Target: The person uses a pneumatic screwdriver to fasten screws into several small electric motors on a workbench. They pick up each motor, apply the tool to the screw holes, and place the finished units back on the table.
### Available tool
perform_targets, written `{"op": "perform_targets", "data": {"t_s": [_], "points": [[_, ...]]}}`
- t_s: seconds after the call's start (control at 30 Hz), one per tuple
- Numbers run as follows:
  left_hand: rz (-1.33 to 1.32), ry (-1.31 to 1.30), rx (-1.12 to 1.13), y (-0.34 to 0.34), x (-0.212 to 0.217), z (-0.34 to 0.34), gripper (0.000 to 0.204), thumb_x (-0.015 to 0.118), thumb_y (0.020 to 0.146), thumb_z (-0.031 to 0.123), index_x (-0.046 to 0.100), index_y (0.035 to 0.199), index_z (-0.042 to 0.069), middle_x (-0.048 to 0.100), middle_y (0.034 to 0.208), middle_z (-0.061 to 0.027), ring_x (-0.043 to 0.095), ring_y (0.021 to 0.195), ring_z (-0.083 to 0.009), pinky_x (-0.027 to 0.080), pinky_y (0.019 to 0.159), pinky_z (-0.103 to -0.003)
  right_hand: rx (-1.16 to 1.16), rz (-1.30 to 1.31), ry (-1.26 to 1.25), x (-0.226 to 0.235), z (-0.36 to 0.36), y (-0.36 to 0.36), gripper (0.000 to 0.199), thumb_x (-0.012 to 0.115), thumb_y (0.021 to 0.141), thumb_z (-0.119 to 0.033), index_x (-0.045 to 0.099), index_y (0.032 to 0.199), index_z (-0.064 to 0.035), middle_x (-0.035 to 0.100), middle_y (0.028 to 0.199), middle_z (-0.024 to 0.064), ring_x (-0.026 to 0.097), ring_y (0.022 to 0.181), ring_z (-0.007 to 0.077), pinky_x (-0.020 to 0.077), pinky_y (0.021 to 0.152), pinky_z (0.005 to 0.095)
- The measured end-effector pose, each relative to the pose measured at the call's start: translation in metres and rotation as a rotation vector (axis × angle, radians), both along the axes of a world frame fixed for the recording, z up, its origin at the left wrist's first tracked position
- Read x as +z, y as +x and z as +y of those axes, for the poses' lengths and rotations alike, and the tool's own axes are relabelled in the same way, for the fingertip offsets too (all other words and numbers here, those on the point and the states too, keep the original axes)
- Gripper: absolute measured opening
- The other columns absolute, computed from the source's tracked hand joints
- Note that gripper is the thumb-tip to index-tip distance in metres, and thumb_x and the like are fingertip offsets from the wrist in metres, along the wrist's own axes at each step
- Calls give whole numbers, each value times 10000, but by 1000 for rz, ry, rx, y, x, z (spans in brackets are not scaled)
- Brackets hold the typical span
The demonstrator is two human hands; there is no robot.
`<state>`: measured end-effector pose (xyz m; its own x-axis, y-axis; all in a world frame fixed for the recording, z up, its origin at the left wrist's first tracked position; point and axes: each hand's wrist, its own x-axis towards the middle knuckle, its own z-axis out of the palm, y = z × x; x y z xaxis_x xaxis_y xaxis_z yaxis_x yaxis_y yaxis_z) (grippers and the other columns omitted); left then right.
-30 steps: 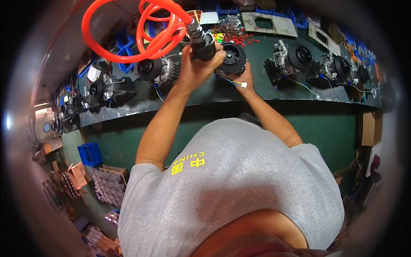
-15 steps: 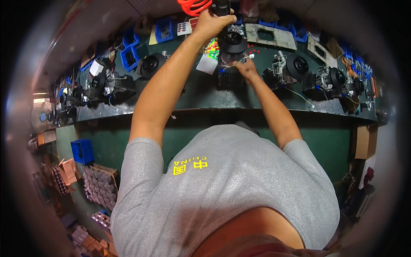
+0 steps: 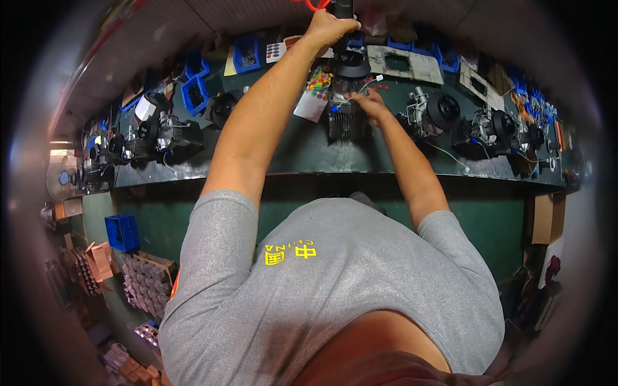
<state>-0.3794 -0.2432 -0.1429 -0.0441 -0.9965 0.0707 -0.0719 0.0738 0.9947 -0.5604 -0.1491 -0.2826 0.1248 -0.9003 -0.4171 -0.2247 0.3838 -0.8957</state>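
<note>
The left hand is up high, near the far edge of the green workbench. It is closed tight around a dark power tool that points down. A bit of red hose curls beside the tool at the top.

Under the tool sits a black round motor part on the bench. The tool's tip is right over its top, but I cannot tell if they touch.

The right hand is just beside the motor part, on its right side. Its fingers pinch thin wires with little red and blue ends. The hand rests against the part.

More black motor parts stand in a row toward the right end of the bench. Others stand toward the left end. Blue bins sit along the far edge on the left. A white paper lies next to the middle part. Below the near edge, a blue crate stands on the floor.
</note>
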Motion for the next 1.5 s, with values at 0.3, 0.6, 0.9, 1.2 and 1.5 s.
{"op": "perform_targets", "data": {"t_s": [0.3,0.6,0.9,1.2,1.5], "points": [[-83,-29,74,1,1,0,200,828,791,174,762,886,10,731,811,-48,674,737,-122,514,681,-280,-11,-10,25,-5,-4,1,417,890,768,-322,732,1105,-134,746,1017,21,674,955,167,528,880,365],[-72,-34,90,10,2,4,168,803,808,175,732,794,24,693,727,-40,622,630,-111,475,581,-285,36,9,16,-15,-11,6,545,893,747,-362,701,1201,-128,732,1120,71,647,1079,218,493,970,414],[89,-159,57,0,11,88,211,833,806,92,702,966,48,685,877,17,636,794,-81,532,743,-266,65,-114,-269,-59,26,-7,875,895,748,-219,447,1466,1,681,1305,104,647,1152,202,506,1006,342],[21,-217,1,-15,23,205,169,755,892,-1,677,1041,10,728,970,-46,673,911,-105,555,834,-280,-57,-30,-523,-80,88,-6,1141,939,709,-219,256,1583,50,621,1383,174,600,1270,239,471,1090,356],[100,-477,-75,-28,40,230,310,748,889,-30,547,1124,5,704,1047,-134,693,1029,-217,530,1051,-443,-59,-29,-437,-85,96,-11,1293,982,664,-404,213,1590,70,480,1515,291,481,1423,369,403,1166,407]]}}
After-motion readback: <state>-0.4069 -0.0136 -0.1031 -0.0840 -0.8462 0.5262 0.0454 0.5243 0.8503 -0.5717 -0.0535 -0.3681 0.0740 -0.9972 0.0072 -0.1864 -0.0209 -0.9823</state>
